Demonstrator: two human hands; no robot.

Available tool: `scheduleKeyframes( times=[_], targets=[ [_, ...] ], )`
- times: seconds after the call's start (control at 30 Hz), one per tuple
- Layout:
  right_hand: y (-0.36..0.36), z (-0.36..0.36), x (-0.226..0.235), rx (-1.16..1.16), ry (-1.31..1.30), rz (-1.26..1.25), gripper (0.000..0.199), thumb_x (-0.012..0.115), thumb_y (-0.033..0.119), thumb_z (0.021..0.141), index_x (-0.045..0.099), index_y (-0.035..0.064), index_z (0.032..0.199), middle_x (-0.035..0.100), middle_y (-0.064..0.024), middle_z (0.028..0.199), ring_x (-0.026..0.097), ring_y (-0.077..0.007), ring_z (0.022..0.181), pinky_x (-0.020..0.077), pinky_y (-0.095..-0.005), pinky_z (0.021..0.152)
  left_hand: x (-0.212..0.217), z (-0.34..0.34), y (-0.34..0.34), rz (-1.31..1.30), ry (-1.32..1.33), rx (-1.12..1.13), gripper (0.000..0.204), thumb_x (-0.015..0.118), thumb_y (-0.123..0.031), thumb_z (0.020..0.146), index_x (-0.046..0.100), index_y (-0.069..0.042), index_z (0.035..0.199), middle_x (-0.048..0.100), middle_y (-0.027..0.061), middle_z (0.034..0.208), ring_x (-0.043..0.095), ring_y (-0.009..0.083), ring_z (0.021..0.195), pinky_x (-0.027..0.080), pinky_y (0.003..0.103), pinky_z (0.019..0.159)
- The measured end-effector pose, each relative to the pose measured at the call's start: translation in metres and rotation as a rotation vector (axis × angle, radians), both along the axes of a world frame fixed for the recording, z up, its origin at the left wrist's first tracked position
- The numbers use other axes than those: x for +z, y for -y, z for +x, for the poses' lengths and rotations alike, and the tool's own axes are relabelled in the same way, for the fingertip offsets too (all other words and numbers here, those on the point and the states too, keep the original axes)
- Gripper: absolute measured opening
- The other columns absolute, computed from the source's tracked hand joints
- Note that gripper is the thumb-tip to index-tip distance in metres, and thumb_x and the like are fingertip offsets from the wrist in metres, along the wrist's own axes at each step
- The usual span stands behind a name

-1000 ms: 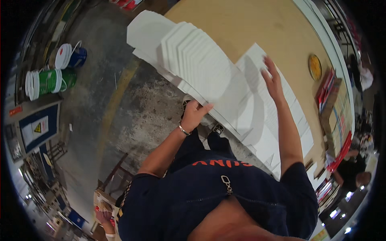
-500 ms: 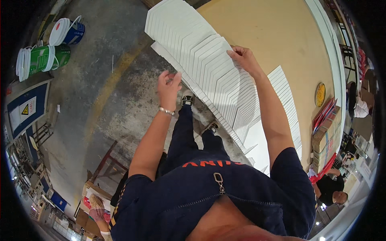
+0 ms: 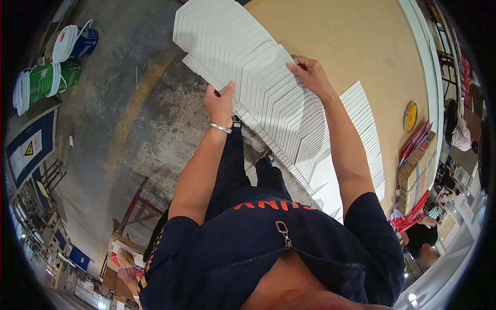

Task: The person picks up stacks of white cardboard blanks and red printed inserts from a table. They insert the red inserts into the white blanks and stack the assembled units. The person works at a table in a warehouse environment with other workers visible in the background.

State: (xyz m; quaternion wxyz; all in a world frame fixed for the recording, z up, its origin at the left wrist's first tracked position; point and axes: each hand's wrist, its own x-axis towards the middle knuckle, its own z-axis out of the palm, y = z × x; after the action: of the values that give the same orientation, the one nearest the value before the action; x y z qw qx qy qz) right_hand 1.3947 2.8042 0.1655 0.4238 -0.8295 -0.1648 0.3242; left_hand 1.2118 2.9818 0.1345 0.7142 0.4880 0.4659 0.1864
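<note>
The left hand (image 3: 219, 101) gripped the near edge of the fanned white sheets (image 3: 258, 88); the right hand (image 3: 309, 72) pinched their far edge. Between the fingers, the fan ran lengthwise away from the person over the tan table (image 3: 351, 46).

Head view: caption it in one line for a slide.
Both hands, left hand and right hand, grip a fanned row of white sheets on a tan table.

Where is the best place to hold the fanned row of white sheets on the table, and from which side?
Probably by its two long edges, one hand from each side. The fanned row of white sheets lies flat and overlapping on the tan table, so pressure from both edges likely keeps it together. The left hand and right hand sit so.
</note>
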Motion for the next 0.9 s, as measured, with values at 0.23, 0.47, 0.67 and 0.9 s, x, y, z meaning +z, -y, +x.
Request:
scheduleKeyframes(
  times=[0.23,0.47,0.67,0.9],
  targets=[
    [0.003,0.0,0.0,0.011,0.03,-0.061,0.028,0.067,0.031,0.083,0.065,0.0028,0.08,0.053,0.0014,0.061,0.046,-0.0077,0.057,0.0396,-0.0251,0.055,-0.003,-0.001,-0.005,0.047,-0.034,-0.087,0.025,0.067,-0.005,0.08,0.058,0.002,0.101,0.063,0.0084,0.099,0.057,0.0138,0.085,0.046,0.029,0.074],
    [0.003,-0.006,0.009,-0.055,0.062,-0.037,0.025,0.065,0.026,0.086,0.064,0.0001,0.087,0.054,0.0025,0.067,0.045,-0.0063,0.063,0.0387,-0.0223,0.057,0.003,-0.009,0.013,-0.261,0.057,0.002,0.03,0.07,-0.013,0.081,0.058,0.003,0.104,0.062,0.0085,0.101,0.057,0.0151,0.091,0.047,0.028,0.075],
    [0.031,-0.038,0.024,-0.081,0.322,-0.119,0.034,0.065,0.026,0.085,0.062,-0.0002,0.106,0.063,-0.0099,0.083,0.059,-0.0212,0.07,0.049,-0.0311,0.069,0.028,-0.034,0.057,-0.504,-0.158,-0.3,0.04,0.072,-0.017,0.08,0.057,0.003,0.111,0.062,0.0081,0.104,0.058,0.0159,0.094,0.048,0.028,0.077],
    [0.034,-0.084,0.016,-0.071,0.672,-0.316,0.045,0.068,0.024,0.079,0.057,0.0019,0.116,0.056,-0.0129,0.104,0.053,-0.0293,0.097,0.0463,-0.0372,0.082,0.002,-0.042,0.064,-0.446,-0.062,-0.292,0.045,0.071,-0.018,0.082,0.053,0.005,0.115,0.061,0.01,0.109,0.06,0.0187,0.092,0.05,0.034,0.076]
  ],
)
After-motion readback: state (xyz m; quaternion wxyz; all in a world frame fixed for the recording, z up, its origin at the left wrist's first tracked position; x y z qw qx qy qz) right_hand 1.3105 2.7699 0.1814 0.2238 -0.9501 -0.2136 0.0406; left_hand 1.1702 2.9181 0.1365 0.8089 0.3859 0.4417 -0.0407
